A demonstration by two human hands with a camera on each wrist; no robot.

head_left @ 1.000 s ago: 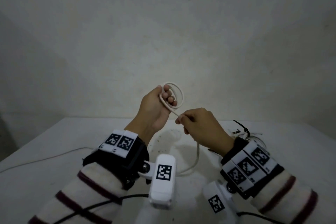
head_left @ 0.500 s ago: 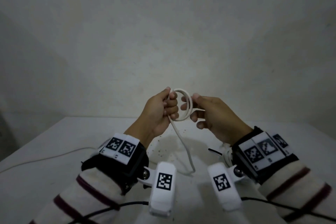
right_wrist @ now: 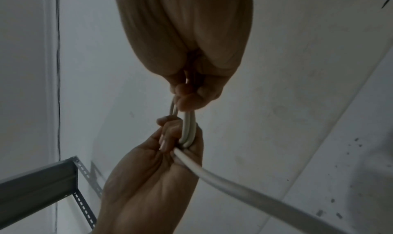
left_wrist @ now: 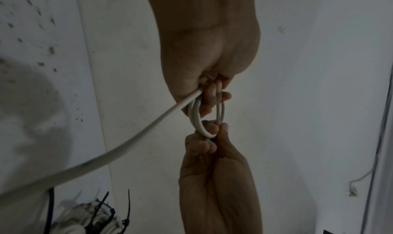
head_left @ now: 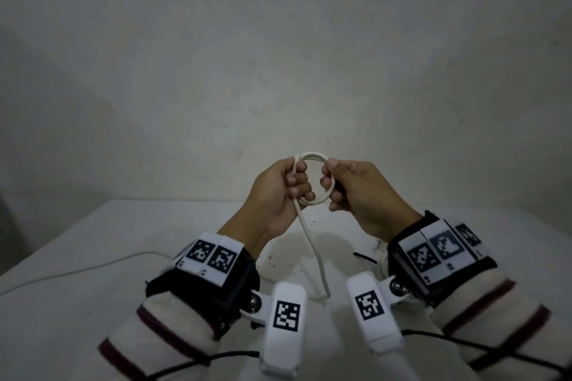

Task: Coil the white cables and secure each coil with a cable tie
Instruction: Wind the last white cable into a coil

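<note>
I hold a small coil of white cable [head_left: 313, 156] up above the table, one hand on each side. My left hand [head_left: 296, 186] grips the coil's left side, fingers curled through the loops. On the right side, my right hand [head_left: 330, 186] pinches the loops together. The loose tail [head_left: 315, 257] hangs from under my left hand down to the table. In the left wrist view the coil [left_wrist: 196, 120] spans both sets of fingers and the tail [left_wrist: 127, 145] runs off to the lower left. The right wrist view shows the coil [right_wrist: 188, 128] edge-on between the hands.
The white table [head_left: 93, 257] carries a thin cable [head_left: 93, 266] trailing to the left. A black cable tie [head_left: 365, 258] lies near my right wrist. Coiled white cables bound with black ties [left_wrist: 95, 217] lie below. A grey metal shelf angle [right_wrist: 42, 178] stands to the left.
My right hand left the tail below the coil, rose to the coil's right side and took hold of the loops. The left hand kept its grip.
</note>
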